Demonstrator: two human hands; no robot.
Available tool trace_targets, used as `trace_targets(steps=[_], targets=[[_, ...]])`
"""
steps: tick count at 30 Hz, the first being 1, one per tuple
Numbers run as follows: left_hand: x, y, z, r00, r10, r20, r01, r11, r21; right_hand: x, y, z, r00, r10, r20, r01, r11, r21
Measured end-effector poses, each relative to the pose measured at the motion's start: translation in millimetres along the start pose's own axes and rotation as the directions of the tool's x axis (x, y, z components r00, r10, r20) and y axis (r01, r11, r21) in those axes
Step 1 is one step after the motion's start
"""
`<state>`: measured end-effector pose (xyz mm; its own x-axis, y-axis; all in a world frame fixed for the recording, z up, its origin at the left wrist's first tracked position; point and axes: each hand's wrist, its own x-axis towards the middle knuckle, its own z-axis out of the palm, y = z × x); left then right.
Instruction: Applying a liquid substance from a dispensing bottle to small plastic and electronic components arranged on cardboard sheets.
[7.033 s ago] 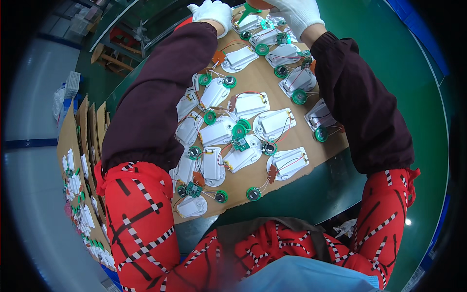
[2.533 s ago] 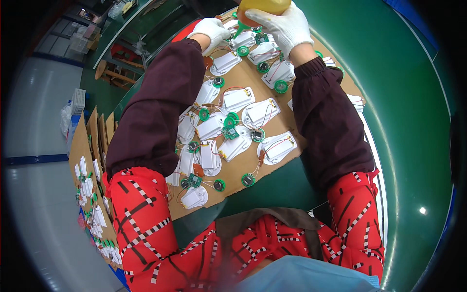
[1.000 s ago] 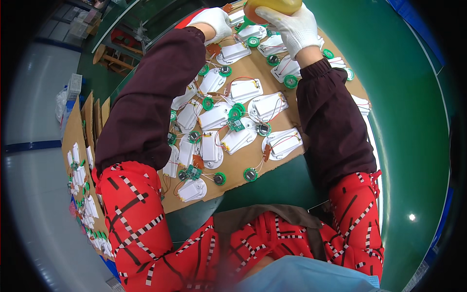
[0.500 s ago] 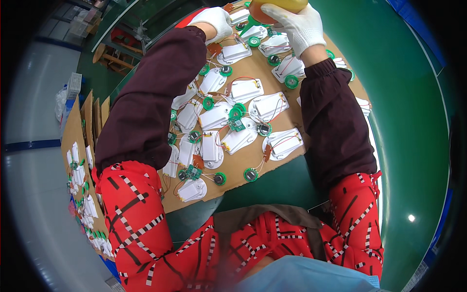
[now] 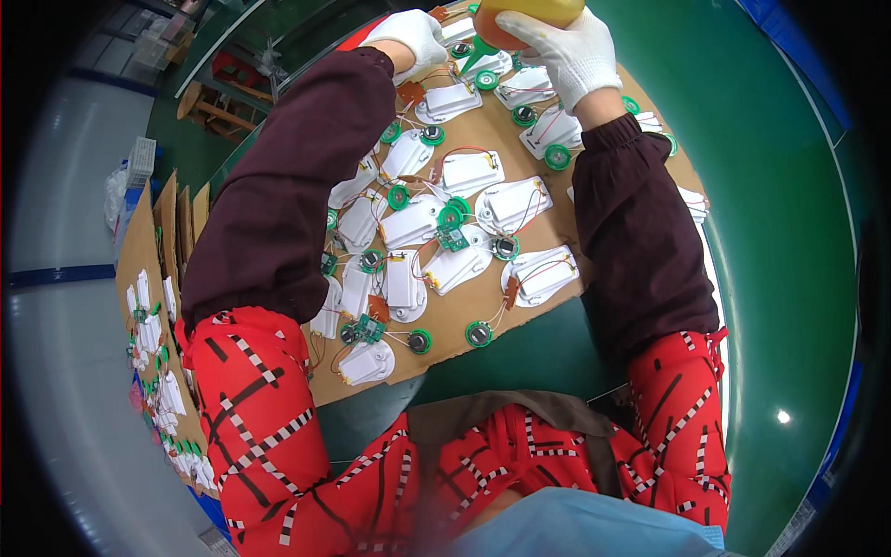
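Observation:
My right hand, in a white knit glove, is wrapped round a yellow-amber squeeze bottle at the far edge of a cardboard sheet. The bottle's green nozzle points down among white plastic housings. To its left, my left hand, also gloved, has its fingers curled at the sheet's far left; what they hold, if anything, is hidden. Several housings with thin wires, green-rimmed round discs and small green circuit boards cover the cardboard sheet.
More cardboard sheets with similar parts stand upright at my left. A wooden stool and clear plastic bins are farther back on the left. Green surface extends along the right side.
My right hand has shifted the bottle very slightly to the left, and more of the nozzle shows. The left hand and the parts on the cardboard look nearly unchanged.

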<state>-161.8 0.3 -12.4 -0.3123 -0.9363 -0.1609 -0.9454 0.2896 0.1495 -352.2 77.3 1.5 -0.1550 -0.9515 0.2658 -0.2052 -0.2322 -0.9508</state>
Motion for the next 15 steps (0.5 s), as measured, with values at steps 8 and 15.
trace_targets(steps=[8, 15], targets=[[0.9, -2.3, 2.3, 1.0, 0.009, -0.019, -0.009, 1.0, -0.026, 3.9, 6.0, 0.0, 0.997, 0.042, -0.058, -0.043, 0.999, -0.015], [1.5, -0.7, 1.4, 1.0, 0.006, -0.009, -0.006, 0.999, -0.054, 3.3, 8.9, 1.7, 0.99, 0.013, -0.143, -0.018, 0.999, -0.03]])
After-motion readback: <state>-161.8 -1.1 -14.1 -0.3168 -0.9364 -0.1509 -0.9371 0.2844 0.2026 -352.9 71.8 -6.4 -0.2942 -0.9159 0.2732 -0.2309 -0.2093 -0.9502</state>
